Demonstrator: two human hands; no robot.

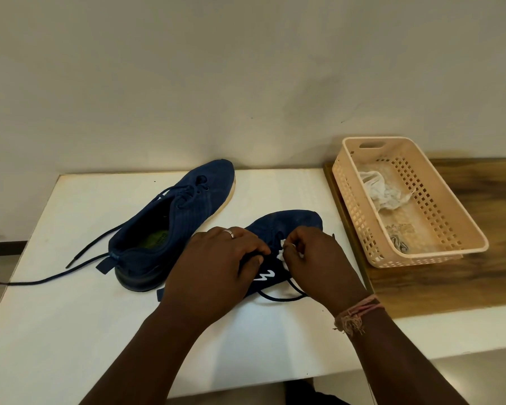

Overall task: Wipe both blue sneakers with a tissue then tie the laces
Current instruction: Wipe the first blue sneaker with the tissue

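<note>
Navy sneakers (173, 206), white zigzag logo (265, 276); peach basket (438, 252); white tissue (281, 254).

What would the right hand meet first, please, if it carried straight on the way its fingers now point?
Probably the left hand: the right hand, pinching a tissue over the near sneaker, points leftward at it. Depth is hard to judge.

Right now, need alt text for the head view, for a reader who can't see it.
Two hands work on a blue sneaker on a white table: the left hand holds the near sneaker steady while the right hand pinches a white tissue against its laces. A second sneaker lies behind, laces untied, and a beige basket with crumpled tissues sits right.
</note>
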